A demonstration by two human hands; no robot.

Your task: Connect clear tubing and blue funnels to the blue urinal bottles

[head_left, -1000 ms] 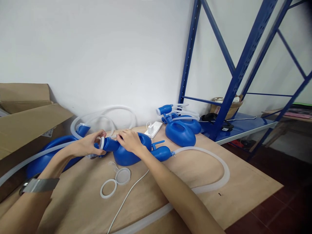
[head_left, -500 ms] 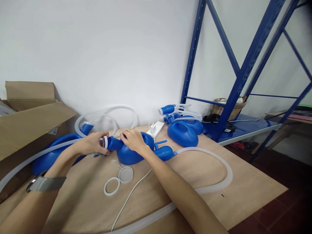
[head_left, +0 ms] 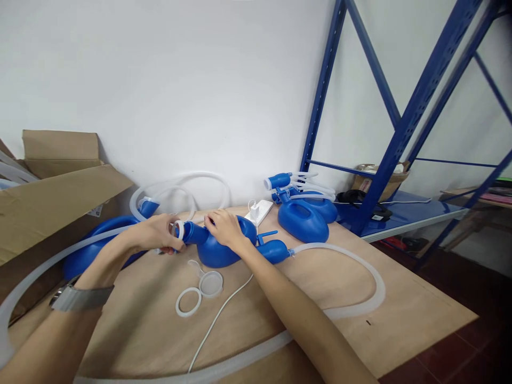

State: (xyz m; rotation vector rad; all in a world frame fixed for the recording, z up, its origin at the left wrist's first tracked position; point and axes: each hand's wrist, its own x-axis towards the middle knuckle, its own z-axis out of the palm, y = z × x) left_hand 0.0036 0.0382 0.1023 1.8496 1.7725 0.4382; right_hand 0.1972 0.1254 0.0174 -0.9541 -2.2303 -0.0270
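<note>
Blue bottle (head_left: 218,253): lying left of centre, between the two hands, its neck (head_left: 194,233) pointing left.
Cardboard box (head_left: 64,192): open-flapped, at the table's left, near the white wall (head_left: 180,96).
Left hand (head_left: 156,233): closed around a white ring (head_left: 181,231) at the bottle's mouth; whether the ring touches the neck cannot be told. Pinched off-square, it could tilt or slip from the fingers.
Flat ring (head_left: 188,302): loose on the wood, just beside a translucent cap (head_left: 210,284); a sweeping wrist could knock either away.
Right hand (head_left: 224,226): bent over the bottle's body, gripping it from above. Too slack a hold could let the bottle roll when its neck is pushed.
Power strip (head_left: 262,210): behind the bottle, carrying a white plug (head_left: 255,210).
Hose (head_left: 376,282): looping from a blue cylinder (head_left: 274,250) and under the right forearm (head_left: 296,304); a snag there could drag the cylinder.
Tabletop (head_left: 424,320): pale brown; other blue bottles (head_left: 303,221) stand at the back.
Rack (head_left: 420,101): blue metal, beyond the table, a paper bag (head_left: 362,185) on its shelf (head_left: 412,213).
Floor (head_left: 436,349): dark red tile.
</note>
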